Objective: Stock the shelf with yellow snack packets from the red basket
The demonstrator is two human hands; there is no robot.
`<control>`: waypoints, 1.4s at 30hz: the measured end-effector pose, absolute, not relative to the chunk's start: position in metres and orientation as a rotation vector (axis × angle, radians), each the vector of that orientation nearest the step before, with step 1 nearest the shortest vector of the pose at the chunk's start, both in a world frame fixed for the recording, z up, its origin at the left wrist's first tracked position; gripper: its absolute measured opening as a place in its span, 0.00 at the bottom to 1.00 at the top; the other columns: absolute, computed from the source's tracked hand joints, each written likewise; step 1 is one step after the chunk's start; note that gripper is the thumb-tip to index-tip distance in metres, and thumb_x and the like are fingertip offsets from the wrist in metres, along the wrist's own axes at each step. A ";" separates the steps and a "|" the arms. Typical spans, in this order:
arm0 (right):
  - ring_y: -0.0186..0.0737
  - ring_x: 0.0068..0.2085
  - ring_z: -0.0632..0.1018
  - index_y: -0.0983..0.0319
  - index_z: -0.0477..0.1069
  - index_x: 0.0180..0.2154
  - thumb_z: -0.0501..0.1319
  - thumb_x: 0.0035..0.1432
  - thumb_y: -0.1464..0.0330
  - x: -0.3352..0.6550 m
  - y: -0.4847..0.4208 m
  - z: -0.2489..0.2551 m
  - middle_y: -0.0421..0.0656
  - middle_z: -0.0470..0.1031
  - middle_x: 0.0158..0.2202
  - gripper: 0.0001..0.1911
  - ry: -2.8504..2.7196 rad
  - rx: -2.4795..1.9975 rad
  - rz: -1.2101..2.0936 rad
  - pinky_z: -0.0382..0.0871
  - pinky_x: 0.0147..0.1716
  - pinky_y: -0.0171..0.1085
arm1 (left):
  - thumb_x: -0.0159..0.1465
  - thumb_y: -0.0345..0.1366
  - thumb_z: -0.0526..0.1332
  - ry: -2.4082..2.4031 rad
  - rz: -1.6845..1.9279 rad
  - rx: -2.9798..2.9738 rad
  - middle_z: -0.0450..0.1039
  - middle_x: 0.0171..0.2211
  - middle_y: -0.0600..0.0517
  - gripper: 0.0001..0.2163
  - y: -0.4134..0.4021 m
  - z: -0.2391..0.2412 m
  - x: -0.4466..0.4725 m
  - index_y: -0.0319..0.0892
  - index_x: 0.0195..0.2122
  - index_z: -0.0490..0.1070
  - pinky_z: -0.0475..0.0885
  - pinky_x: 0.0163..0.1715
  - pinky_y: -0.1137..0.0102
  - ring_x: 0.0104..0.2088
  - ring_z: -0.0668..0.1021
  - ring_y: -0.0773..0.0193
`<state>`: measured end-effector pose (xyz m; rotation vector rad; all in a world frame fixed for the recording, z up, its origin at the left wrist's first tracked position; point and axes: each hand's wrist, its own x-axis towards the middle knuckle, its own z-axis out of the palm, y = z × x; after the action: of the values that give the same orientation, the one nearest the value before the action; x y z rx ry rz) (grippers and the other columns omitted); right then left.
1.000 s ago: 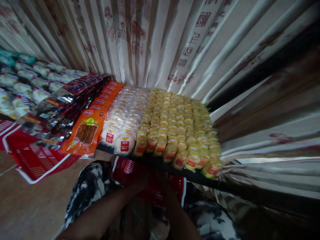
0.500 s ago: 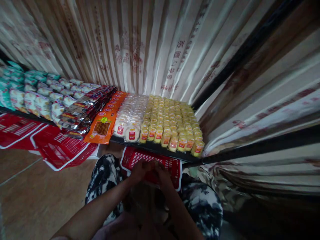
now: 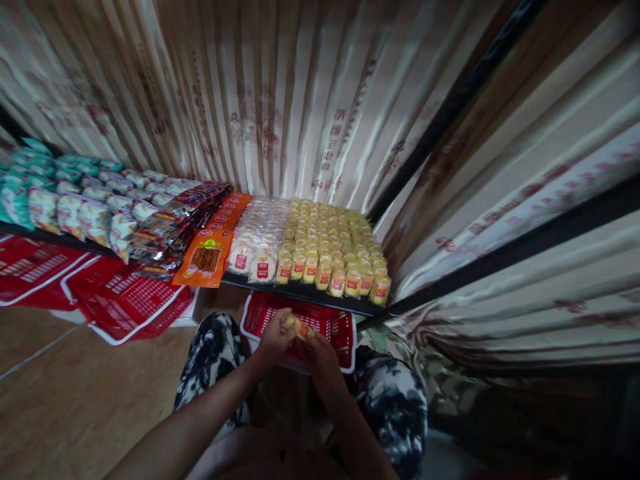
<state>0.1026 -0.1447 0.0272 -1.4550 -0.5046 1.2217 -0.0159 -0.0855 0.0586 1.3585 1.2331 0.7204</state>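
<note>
Between my two hands is a small yellow snack pack with an orange-red label. My left hand grips its left end, and the fingers of my right hand close on its right end. Both hands are over a red plastic basket with a pale rim, below the shelf edge. Rows of similar yellow snack packs stand at the right end of the shelf. Beside them lie clear-wrapped white round crackers with red labels.
An orange snack bag, dark shiny packets, white snack bags and green bags fill the black shelf further left. Red baskets sit below it. A pleated curtain and black frame bars enclose the shelf.
My hands have risen slightly, and the yellow pack between them now shows clearly where it was hidden before. The view has shifted a little; the shelf goods look unchanged.
</note>
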 end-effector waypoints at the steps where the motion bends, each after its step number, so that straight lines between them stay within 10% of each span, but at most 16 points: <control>1: 0.43 0.34 0.77 0.59 0.70 0.33 0.61 0.45 0.60 0.100 -0.145 0.030 0.44 0.76 0.32 0.13 -0.500 -1.448 1.227 0.72 0.32 0.40 | 0.55 0.29 0.55 1.259 0.729 1.397 0.71 0.42 0.50 0.20 -0.085 0.063 -0.016 0.41 0.51 0.63 0.67 0.43 0.70 0.41 0.73 0.65; 13: 0.27 0.20 0.68 0.62 0.69 0.29 0.70 0.30 0.61 0.104 -0.114 0.076 0.35 0.71 0.20 0.21 -0.363 -1.370 1.165 0.57 0.17 0.27 | 0.54 0.26 0.55 1.242 0.875 1.682 0.69 0.34 0.54 0.18 -0.050 0.107 0.003 0.40 0.47 0.63 0.68 0.35 0.73 0.28 0.70 0.70; 34: 0.34 0.31 0.77 0.61 0.67 0.31 0.69 0.31 0.66 0.116 -0.076 0.067 0.40 0.75 0.28 0.21 -0.222 -1.201 1.138 0.72 0.33 0.33 | 0.56 0.28 0.56 1.374 0.928 1.824 0.70 0.35 0.53 0.13 -0.020 0.099 0.035 0.41 0.43 0.67 0.68 0.33 0.73 0.26 0.70 0.71; 42: 0.36 0.33 0.77 0.61 0.65 0.38 0.65 0.36 0.64 0.115 -0.077 0.062 0.43 0.74 0.34 0.23 -0.335 -1.253 1.029 0.72 0.35 0.37 | 0.58 0.27 0.54 1.462 0.854 1.954 0.70 0.41 0.47 0.14 -0.015 0.105 0.039 0.40 0.46 0.65 0.67 0.43 0.68 0.42 0.73 0.62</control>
<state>0.1154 -0.0769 0.0624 -1.2533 -0.3347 1.0286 0.0390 -0.0145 0.1051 1.9540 1.4618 0.8544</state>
